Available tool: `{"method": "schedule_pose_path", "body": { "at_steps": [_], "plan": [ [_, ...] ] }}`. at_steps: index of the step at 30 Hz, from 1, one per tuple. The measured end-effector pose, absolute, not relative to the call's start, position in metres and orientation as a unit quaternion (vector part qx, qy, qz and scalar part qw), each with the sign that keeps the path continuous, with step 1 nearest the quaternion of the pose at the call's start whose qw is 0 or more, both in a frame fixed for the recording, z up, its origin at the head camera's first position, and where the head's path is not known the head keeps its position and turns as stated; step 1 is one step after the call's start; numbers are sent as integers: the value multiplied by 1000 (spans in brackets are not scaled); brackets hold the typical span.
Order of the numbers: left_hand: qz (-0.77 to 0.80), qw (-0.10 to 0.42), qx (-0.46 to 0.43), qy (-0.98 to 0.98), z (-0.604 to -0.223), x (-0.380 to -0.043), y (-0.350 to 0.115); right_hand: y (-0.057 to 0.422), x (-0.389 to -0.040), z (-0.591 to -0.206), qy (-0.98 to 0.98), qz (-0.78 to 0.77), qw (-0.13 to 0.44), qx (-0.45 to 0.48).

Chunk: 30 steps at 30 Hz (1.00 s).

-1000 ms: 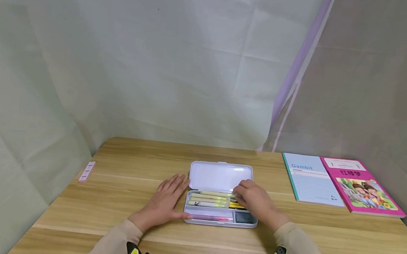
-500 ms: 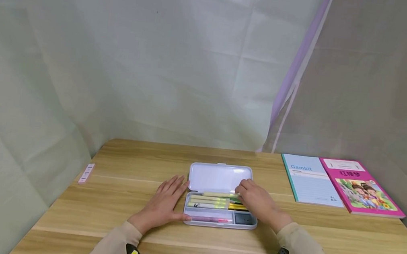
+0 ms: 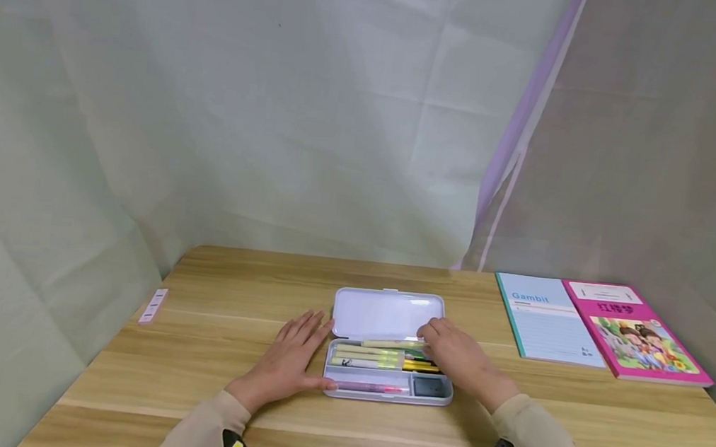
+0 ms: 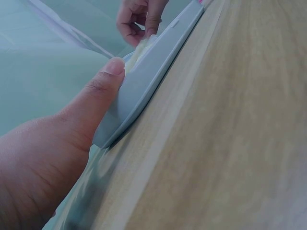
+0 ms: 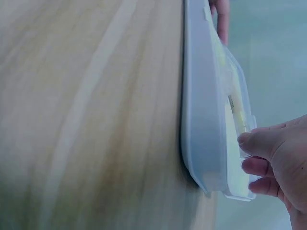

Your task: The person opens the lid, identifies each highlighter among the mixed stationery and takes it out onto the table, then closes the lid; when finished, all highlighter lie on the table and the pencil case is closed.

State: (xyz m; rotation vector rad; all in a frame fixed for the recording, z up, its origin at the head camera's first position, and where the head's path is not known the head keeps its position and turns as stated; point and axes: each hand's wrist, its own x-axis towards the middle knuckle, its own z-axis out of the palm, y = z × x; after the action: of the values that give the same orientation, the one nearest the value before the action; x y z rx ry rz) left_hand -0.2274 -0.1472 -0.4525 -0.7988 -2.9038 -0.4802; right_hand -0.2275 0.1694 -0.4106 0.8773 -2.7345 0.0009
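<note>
A white pencil case (image 3: 385, 316) lies with its lid laid back on the wooden table. Its rear compartment holds several pale yellow pens (image 3: 365, 355) and yellow pencils (image 3: 417, 365). In front are a pink-tipped pen (image 3: 363, 386) and a dark block (image 3: 429, 386) in a small compartment. My left hand (image 3: 285, 360) spreads its fingers beside the case, and its thumb (image 4: 103, 86) rests on the case's left end. My right hand (image 3: 458, 356) pinches the end of a pale yellow pen (image 5: 236, 108) at the back of the case, between thumb and forefinger. Its fingertips are partly hidden in the head view.
A light blue notebook (image 3: 547, 322) and a pink picture-covered book (image 3: 638, 340) lie side by side at the table's right rear. A small pale pink strip (image 3: 153, 306) lies near the left edge. Cloth curtains (image 3: 316, 120) hang behind the table (image 3: 250, 285).
My right hand has shifted slightly to the right, and the pale yellow pen has slid right with it along the back of the case. My left hand has stayed in place.
</note>
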Motion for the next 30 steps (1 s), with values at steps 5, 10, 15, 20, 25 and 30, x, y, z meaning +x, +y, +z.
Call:
{"method": "schedule_pose_path", "body": {
  "at_steps": [5, 10, 15, 20, 25, 30],
  "plan": [
    [-157, 50, -263, -951, -453, -228, -147, 173, -226, -404, -939, 27, 151, 308],
    [-153, 52, -264, -951, -454, -228, -148, 179, -223, -398, -933, 58, 166, 313],
    [-155, 51, -264, -951, -454, -228, -147, 185, -220, -393, -931, 73, 178, 309],
    [-156, 49, -263, -951, -453, -228, -147, 192, -218, -388, -927, 89, 197, 308],
    [-155, 48, -260, -952, -454, -227, -147, 202, -215, -383, -917, 103, 221, 317],
    [-160, 51, -264, -950, -455, -227, -147, 213, -209, -379, -921, 113, 218, 303]
  ]
}}
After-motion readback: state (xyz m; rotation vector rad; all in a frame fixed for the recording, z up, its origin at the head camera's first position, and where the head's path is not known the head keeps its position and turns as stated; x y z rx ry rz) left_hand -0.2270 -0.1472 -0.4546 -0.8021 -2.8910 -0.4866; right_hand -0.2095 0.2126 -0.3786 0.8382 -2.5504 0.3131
